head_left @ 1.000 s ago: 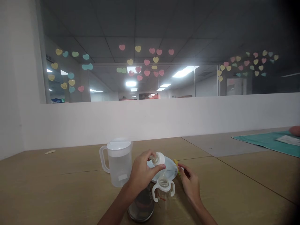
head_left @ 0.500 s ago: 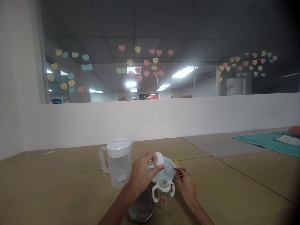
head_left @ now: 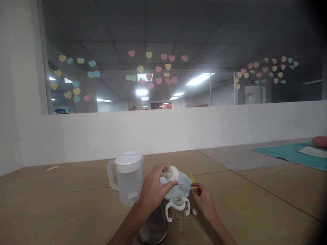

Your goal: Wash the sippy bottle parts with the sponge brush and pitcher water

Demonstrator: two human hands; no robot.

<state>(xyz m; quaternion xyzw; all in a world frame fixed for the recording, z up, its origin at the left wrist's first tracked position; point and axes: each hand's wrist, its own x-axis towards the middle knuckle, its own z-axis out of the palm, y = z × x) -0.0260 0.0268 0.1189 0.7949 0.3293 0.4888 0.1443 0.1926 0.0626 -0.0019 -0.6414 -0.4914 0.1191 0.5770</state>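
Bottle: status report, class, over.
Left hand holding white-collared teat. Right hand by plate, grip unclear. Handled bottle upright, uncapped. Dark vessel close on left.

Around one bottle (head_left: pixel 178 215), two hands (head_left: pixel 152 190), one pitcher (head_left: pixel 129 182), one plate (head_left: pixel 183 178) and one cap (head_left: pixel 174 173) are seen; farther right, one towel (head_left: pixel 283 154).

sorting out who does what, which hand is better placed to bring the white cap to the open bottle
Left, most likely: the left hand holds the white cap close above the open bottle. The right hand is by the plate and yellow handle.
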